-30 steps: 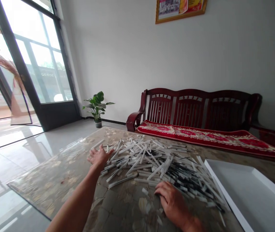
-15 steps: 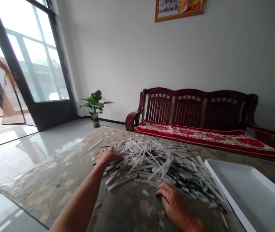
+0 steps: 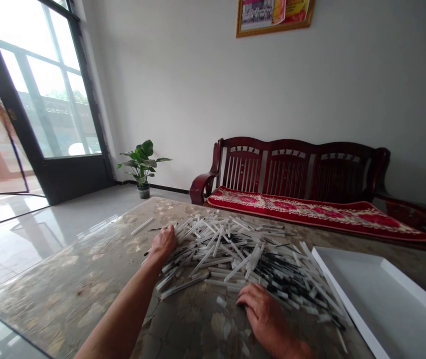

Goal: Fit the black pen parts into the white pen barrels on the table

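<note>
A loose heap of slim white, translucent pen barrels [image 3: 213, 245] and dark, thin pen parts [image 3: 288, 274] is spread over the table. My left hand [image 3: 163, 242] is at the heap's left edge, back upward, with its fingers curled down among the pieces; whatever lies under them is hidden. At the near edge of the heap rests my right hand [image 3: 267, 314], its fingers bent together and their tips out of sight. A short clear cap-like piece [image 3: 221, 301] lies just left of it.
A shallow white tray [image 3: 366, 329] stands right of the heap on the patterned table [image 3: 97, 289]. One barrel [image 3: 141, 226] lies apart at the far left. Behind are a dark red wooden bench [image 3: 288, 169] and a potted plant [image 3: 143, 167].
My left hand has drawn its fingers in from a stretched reach over the heap. The right hand stays in about the same spot. The view has shifted slightly.
</note>
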Demonstrator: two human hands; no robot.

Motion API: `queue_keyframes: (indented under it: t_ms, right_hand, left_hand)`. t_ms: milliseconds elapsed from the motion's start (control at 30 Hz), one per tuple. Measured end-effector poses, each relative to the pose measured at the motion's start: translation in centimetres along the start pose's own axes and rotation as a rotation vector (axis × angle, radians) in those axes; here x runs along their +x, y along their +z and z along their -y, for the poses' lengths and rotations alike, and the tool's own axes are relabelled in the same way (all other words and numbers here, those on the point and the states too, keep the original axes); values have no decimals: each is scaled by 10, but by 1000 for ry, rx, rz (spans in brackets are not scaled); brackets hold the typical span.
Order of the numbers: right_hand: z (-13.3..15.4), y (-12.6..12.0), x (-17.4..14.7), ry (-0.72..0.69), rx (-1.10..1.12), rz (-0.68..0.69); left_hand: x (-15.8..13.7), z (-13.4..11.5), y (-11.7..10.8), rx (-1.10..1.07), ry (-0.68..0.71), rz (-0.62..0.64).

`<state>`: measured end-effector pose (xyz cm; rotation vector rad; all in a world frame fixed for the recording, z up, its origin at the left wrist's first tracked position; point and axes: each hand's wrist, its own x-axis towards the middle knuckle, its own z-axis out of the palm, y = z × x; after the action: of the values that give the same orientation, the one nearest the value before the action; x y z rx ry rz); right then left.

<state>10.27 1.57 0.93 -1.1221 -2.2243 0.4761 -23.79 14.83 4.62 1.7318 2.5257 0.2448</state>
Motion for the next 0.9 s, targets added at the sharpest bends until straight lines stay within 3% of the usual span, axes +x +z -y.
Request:
queue_keyframes:
  t_ms: [200,367,467,667,900]
  right_hand:
    - [0,0,0,6,-9,1]
    - [-2,1,0,7,-3,-15]
    - [-3,3,0,-9,-18,-21]
    - [-2,1,0,-1,-34,-20]
    - [-2,3,-1,-35,-34,-51]
  left_hand:
    - [-12,3,-11,2,11,-73]
    - [-40,-14,-19,-27,105,-192]
    - [-68,-35,-10,-77,263,-238]
    - [-112,-69,17,-70,479,-186]
    - [-116,-64,32,-126,614,-193]
